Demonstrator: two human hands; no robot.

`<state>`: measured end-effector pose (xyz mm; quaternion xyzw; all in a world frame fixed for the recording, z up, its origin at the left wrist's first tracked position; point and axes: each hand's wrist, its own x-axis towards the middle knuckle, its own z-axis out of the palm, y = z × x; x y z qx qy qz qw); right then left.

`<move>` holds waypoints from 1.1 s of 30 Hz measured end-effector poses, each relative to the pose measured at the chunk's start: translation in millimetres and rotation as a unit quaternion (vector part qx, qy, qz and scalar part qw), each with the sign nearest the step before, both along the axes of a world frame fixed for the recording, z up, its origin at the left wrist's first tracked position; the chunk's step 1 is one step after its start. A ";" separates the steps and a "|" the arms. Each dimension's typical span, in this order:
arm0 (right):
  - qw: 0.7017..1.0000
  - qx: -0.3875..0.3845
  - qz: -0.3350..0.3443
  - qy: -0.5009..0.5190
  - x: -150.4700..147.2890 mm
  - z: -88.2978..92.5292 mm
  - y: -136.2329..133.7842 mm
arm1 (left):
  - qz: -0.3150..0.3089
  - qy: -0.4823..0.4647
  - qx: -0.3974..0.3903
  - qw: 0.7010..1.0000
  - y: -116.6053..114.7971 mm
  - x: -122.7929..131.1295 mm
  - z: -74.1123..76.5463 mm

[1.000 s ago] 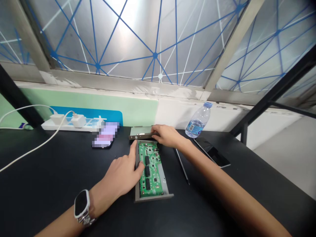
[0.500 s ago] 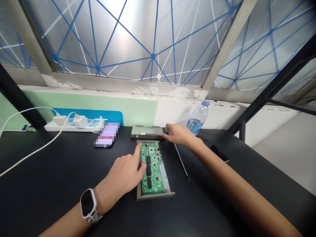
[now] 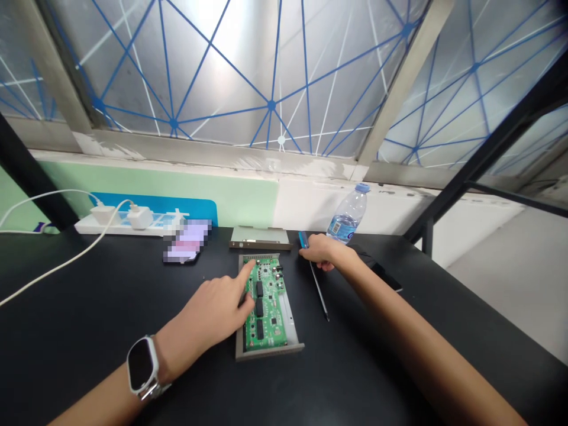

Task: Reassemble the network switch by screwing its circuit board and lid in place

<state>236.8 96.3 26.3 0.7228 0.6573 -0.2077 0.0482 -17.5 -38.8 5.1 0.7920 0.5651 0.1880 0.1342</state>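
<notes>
A green circuit board (image 3: 268,319) sits in a shallow metal tray (image 3: 270,355) on the black table. My left hand (image 3: 217,310), wearing a watch, lies over the tray's left side. Its index finger stretches onto the board's far left corner, and the thumb, spread from it, rests at the board's left edge. Right of the board lies a screwdriver (image 3: 320,293) with a long thin shaft and a blue handle, its tip pointing toward me. My right hand (image 3: 322,248) is closed around the handle, part of which shows past the fingers.
Behind the tray is a flat metal cover (image 3: 261,235). A water bottle (image 3: 348,216) and a dark phone (image 3: 386,277) are at the right. Toward the left are a lit phone (image 3: 189,239), a power strip (image 3: 119,226) and white cables. A wall closes off the back.
My right hand has moved from beside the metal cover's right end down onto the screwdriver handle. My left hand stays on the board. The whole view has shifted slightly.
</notes>
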 end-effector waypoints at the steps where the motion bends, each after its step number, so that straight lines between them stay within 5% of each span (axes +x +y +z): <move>1: 1.000 0.002 -0.001 0.001 0.5 -1.0 0.7 | 0.000 0.017 0.002 1.000 0.8 -0.4 1.0; 4: 1.000 0.012 0.004 0.019 0.5 -1.3 1.8 | 0.010 0.010 0.021 1.000 5.7 1.7 8.7; 9: 0.994 0.064 0.033 0.083 -8.3 16.9 -2.6 | -0.045 -0.141 0.064 0.987 33.5 17.4 18.4; 13: 0.978 0.142 0.068 0.139 -20.0 42.6 -15.9 | -0.095 -0.114 0.084 0.985 65.9 30.4 6.7; 17: 0.914 0.303 0.087 0.256 -30.9 58.0 -32.3 | -0.103 -0.096 0.065 0.988 78.0 34.3 -8.0; 23: 0.844 0.358 0.146 0.372 -40.8 50.7 -43.2 | -0.082 -0.088 0.070 0.990 66.8 29.0 -16.8; 33: 0.831 0.360 0.208 0.369 -49.0 36.8 -44.1 | -0.093 -0.105 0.092 0.986 65.6 26.5 -21.6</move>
